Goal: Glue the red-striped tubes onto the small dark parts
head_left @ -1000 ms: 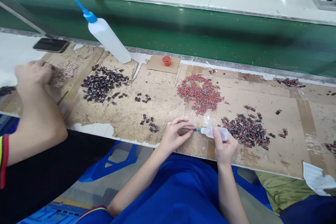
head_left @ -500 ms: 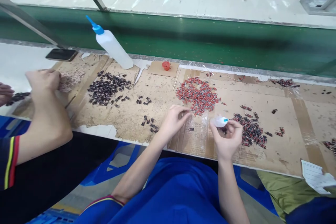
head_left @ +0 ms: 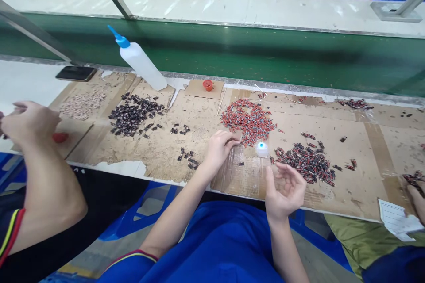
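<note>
My left hand (head_left: 223, 147) is closed at the near edge of a pile of small red parts (head_left: 247, 119); thumb and forefinger are pinched, and whatever lies between them is too small to name. My right hand (head_left: 283, 188) has its fingers apart and holds nothing. Just beyond its thumb a small white bottle with a blue tip (head_left: 262, 150) stands on the cardboard. To the right lies a heap of black and red parts (head_left: 307, 163). One small black part (head_left: 241, 164) rests between my hands. Left of my left hand are a few loose black pieces (head_left: 188, 154).
A large white bottle (head_left: 142, 64) leans beside a black pile (head_left: 134, 115). A red cup (head_left: 207, 85) stands on a cardboard piece. A co-worker's arm (head_left: 43, 150) is at the left, another person's hand (head_left: 417, 199) at the right edge. A phone (head_left: 76, 73) lies at back left.
My right hand has let go of the small bottle, which now stands left of where it was held. My left fingers have closed together. The co-worker's arm moved left, uncovering a red object.
</note>
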The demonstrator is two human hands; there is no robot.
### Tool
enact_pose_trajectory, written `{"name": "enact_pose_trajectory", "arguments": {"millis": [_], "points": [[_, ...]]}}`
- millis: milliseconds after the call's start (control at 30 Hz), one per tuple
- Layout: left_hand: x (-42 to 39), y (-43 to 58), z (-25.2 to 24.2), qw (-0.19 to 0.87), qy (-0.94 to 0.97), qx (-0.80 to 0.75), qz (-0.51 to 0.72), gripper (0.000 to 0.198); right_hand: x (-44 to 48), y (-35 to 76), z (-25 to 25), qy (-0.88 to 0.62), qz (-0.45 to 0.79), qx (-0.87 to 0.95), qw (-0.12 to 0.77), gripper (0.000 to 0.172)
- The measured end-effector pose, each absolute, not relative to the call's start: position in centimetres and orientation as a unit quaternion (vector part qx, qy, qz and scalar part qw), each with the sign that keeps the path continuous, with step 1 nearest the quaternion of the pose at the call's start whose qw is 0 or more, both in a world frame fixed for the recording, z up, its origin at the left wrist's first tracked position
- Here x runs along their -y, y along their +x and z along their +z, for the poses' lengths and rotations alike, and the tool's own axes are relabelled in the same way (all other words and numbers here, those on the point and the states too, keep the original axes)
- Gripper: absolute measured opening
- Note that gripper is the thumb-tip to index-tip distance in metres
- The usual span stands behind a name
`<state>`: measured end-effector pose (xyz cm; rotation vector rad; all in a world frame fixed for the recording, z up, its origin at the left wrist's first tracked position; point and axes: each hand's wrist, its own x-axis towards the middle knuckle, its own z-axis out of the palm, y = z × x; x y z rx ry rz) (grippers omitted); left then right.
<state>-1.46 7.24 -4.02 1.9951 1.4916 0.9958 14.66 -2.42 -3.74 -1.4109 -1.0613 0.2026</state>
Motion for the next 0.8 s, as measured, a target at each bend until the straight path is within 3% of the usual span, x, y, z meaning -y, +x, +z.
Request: {"name": "enact_pose_trajectory", "arguments": {"millis": [133, 267, 567, 800], "points": [[-5.2, -1.6, -3.1, 0.267, 0.685, -0.511, 0.444, 0.018, 3.4, 13.1, -3.3, -0.620, 0.234, 0.445, 0.602, 0.019], [-4.1, -1.7, -2.9, 0.299, 0.675, -0.503, 0.450, 0.006, 3.1, 12.1, -3.2, -0.629, 0.356, 0.431, 0.540, 0.022], [-4.7, -1.9, -4.2, 0.329, 0.654, -0.512, 0.449, 0.014, 2.9, 12.5, -3.6, -0.646, 0.364, 0.434, 0.512, 0.025], [-3.4, -1.8, -3.0, 0.343, 0.653, -0.460, 0.494, 0.009, 2.3, 12.1, -3.3, -0.631, 0.414, 0.398, 0.522, 0.024]]}}
